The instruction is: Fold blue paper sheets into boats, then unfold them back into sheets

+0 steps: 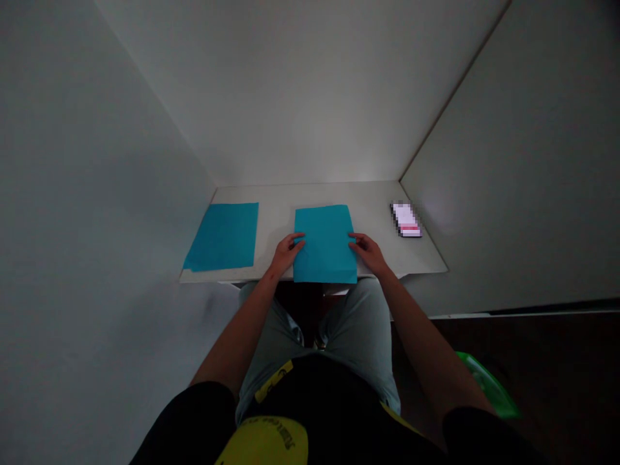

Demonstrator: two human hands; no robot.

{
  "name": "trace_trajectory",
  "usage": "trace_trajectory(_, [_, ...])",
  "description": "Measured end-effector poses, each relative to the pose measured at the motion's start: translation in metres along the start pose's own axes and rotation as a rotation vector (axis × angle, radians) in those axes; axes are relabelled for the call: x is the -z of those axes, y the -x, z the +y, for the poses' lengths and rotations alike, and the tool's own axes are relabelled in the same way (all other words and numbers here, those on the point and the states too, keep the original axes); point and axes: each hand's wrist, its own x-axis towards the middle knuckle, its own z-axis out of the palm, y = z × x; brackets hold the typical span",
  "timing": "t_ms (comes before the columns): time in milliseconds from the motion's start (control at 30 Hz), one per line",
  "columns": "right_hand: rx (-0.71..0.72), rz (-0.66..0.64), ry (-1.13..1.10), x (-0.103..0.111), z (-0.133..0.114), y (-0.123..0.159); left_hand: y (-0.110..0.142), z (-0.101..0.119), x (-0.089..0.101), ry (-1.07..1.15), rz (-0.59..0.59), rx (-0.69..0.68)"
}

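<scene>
A blue sheet of paper (324,245) lies in front of me at the middle of the white table, its near edge reaching slightly past the table's front edge. My left hand (289,250) grips its left side, thumb and fingers at the margin. At the opposite side my right hand (368,250) pinches the right margin in the same way. Both hands sit at about the same height on the sheet. Further left, a second piece of blue paper (223,236) lies flat, touched by neither hand.
A phone (406,219) with a lit, blurred screen rests on the right of the white table (276,200). Walls close in the table at the back, left and right. A green plastic object (489,384) is on the dark floor at lower right.
</scene>
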Motion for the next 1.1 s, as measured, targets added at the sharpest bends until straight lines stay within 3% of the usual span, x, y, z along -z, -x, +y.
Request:
trace_trajectory(167, [-0.007,-0.075,0.193,0.002,-0.004,0.001,0.004,0.003,0.0,-0.101,-0.051,-0.001])
trace_trajectory(333, [0.11,0.074,0.358,0.01,-0.022,-0.004,-0.002,0.024,0.003,-0.296,-0.059,-0.055])
trace_trajectory(433, [0.188,0.17,0.292,0.017,-0.045,-0.008,-0.01,0.047,0.008,-0.296,0.007,-0.188])
trace_trajectory(533, [0.192,0.145,0.153,0.02,-0.071,-0.015,-0.02,0.074,0.014,-0.277,0.069,-0.272])
trace_trajectory(700, [0.082,0.108,0.122,0.012,-0.083,-0.034,-0.031,0.095,0.021,-0.408,0.153,-0.136])
trace_trajectory(767, [0.041,0.131,0.221,0.003,-0.075,-0.041,-0.03,0.091,0.017,-0.475,0.216,-0.102])
trace_trajectory(867, [-0.036,0.167,0.436,-0.014,-0.056,-0.043,-0.016,0.071,0.001,-0.686,0.223,-0.196])
trace_trajectory(1000, [0.031,0.217,0.754,-0.035,-0.037,-0.024,0.014,0.038,-0.025,-0.935,-0.131,-0.289])
trace_trajectory(1100, [0.163,0.002,0.928,-0.04,-0.029,-0.004,0.026,0.02,-0.032,-1.038,-0.22,-0.236])
